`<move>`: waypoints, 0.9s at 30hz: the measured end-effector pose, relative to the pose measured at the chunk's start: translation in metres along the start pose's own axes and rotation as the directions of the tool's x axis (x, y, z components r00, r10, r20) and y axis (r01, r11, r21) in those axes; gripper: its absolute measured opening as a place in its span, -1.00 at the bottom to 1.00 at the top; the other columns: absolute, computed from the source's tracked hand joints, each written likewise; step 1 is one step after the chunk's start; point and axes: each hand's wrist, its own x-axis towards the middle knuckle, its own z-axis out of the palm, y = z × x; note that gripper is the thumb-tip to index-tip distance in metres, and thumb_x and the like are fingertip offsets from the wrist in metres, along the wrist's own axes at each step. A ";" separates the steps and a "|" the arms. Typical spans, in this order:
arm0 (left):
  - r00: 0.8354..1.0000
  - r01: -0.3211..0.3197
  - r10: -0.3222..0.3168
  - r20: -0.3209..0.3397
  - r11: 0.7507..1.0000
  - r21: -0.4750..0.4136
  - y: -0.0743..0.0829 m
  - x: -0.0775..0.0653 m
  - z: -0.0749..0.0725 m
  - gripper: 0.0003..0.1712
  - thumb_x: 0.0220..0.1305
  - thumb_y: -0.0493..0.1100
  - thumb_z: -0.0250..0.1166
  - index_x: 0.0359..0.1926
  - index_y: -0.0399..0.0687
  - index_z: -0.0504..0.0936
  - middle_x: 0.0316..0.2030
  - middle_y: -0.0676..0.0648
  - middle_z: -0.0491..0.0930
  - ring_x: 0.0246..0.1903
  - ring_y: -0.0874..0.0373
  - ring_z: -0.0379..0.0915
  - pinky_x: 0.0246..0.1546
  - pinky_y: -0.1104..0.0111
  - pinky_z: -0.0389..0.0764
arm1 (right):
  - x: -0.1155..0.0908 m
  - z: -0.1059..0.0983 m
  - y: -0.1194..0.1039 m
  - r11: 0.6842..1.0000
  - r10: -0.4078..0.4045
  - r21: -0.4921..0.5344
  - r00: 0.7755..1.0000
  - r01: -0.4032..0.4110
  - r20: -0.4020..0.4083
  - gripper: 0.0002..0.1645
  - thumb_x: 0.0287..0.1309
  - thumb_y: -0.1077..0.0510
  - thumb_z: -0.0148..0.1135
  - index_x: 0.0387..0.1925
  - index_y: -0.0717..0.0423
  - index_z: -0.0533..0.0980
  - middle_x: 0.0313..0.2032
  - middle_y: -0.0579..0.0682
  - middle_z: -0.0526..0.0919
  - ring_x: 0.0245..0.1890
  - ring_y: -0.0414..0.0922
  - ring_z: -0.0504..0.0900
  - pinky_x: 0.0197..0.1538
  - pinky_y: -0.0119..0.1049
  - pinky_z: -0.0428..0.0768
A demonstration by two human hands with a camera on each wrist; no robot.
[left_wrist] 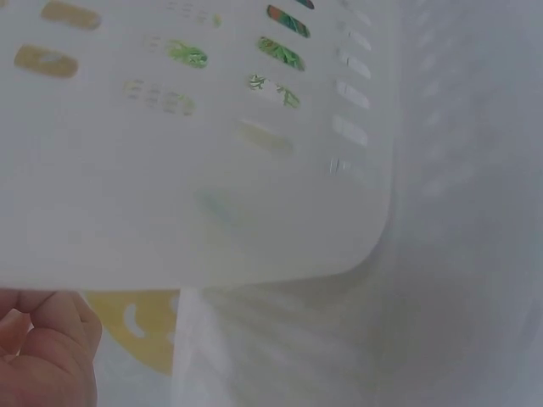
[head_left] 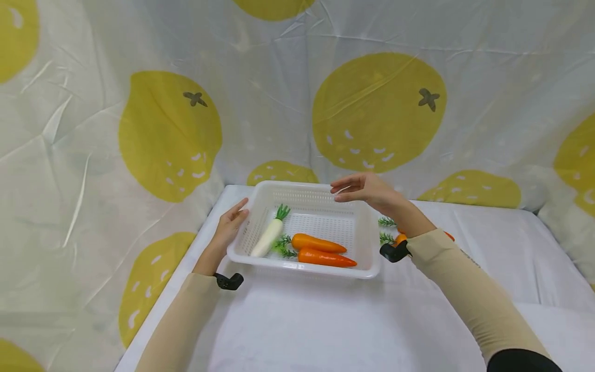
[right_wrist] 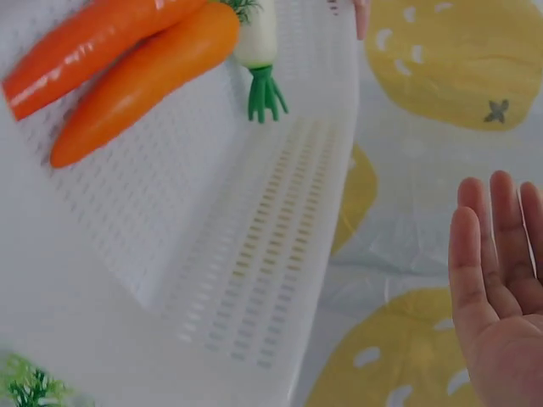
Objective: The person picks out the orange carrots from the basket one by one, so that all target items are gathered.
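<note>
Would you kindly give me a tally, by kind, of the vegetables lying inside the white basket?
White radish: 1
Orange carrots: 2
Total in the basket: 3

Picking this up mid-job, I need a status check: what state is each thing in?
Basket: open side up, loaded; unclear if lifted.
White radish: inside, lying along the left.
Two carrots: inside, lying side by side.
Outside carrots: right of the basket, partly hidden.
Left hand: at the basket's left end; grip unclear.
Right hand: open, holding nothing.
</note>
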 end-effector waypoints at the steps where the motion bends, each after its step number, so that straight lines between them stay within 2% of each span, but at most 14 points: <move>1: 1.000 -0.009 0.009 -0.001 1.000 0.007 -0.001 0.000 0.000 -0.40 0.55 -0.17 0.07 0.50 -0.17 0.20 0.14 -0.32 0.48 -0.14 0.31 0.46 -0.13 0.56 0.47 | 0.003 0.004 0.002 1.000 0.001 0.005 1.000 -0.001 0.003 -0.49 0.19 0.30 0.38 0.17 0.34 0.53 0.05 0.18 0.65 0.05 -0.01 0.61 0.31 0.00 0.34; 6: 0.999 -0.037 0.038 -0.024 0.999 0.009 -0.021 0.010 -0.005 -0.39 0.54 -0.10 0.08 0.51 -0.11 0.22 0.16 -0.26 0.51 -0.14 0.40 0.45 -0.11 0.57 0.45 | 0.017 0.025 0.013 1.000 -0.001 0.029 1.000 0.001 0.004 -0.52 0.16 0.36 0.37 0.12 0.42 0.54 -0.01 0.21 0.67 -0.02 -0.03 0.65 0.25 -0.04 0.43; 10: 0.999 -0.031 0.032 -0.034 0.999 0.004 -0.024 0.008 -0.006 -0.40 0.54 -0.11 0.08 0.50 -0.11 0.22 0.19 -0.29 0.49 -0.14 0.40 0.45 -0.11 0.57 0.45 | 0.026 0.041 0.024 0.998 0.029 0.048 1.000 -0.029 0.002 -0.55 0.17 0.39 0.36 0.10 0.43 0.55 -0.01 0.25 0.67 -0.05 -0.04 0.66 0.20 -0.07 0.50; 15: 0.998 -0.034 0.034 -0.048 0.999 0.000 -0.026 0.008 -0.006 -0.41 0.53 -0.10 0.10 0.49 -0.09 0.27 0.14 -0.28 0.51 -0.17 0.40 0.45 -0.12 0.57 0.45 | 0.035 0.055 0.034 0.996 0.074 0.040 0.997 -0.075 0.024 -0.56 0.18 0.34 0.38 0.10 0.36 0.57 -0.01 0.20 0.68 -0.03 -0.02 0.65 0.16 -0.10 0.53; 22: 0.998 -0.047 0.047 -0.041 0.999 -0.001 -0.025 0.013 -0.006 -0.41 0.53 -0.09 0.12 0.49 -0.08 0.27 0.02 -0.14 0.57 -0.19 0.36 0.47 -0.15 0.55 0.49 | 0.047 0.062 0.041 0.996 0.081 0.037 0.997 -0.081 -0.002 -0.54 0.17 0.34 0.39 0.11 0.37 0.56 0.03 0.33 0.63 -0.05 0.00 0.66 0.17 -0.08 0.52; 27: 0.998 -0.053 0.053 -0.033 0.999 -0.001 -0.025 0.015 -0.004 -0.39 0.52 -0.09 0.13 0.49 -0.11 0.27 -0.09 0.00 0.57 -0.19 0.36 0.46 -0.14 0.55 0.47 | 0.052 0.065 0.055 0.991 0.131 0.036 0.991 -0.131 0.005 -0.53 0.16 0.32 0.41 0.11 0.36 0.57 0.05 0.33 0.61 -0.05 -0.02 0.66 0.19 -0.08 0.50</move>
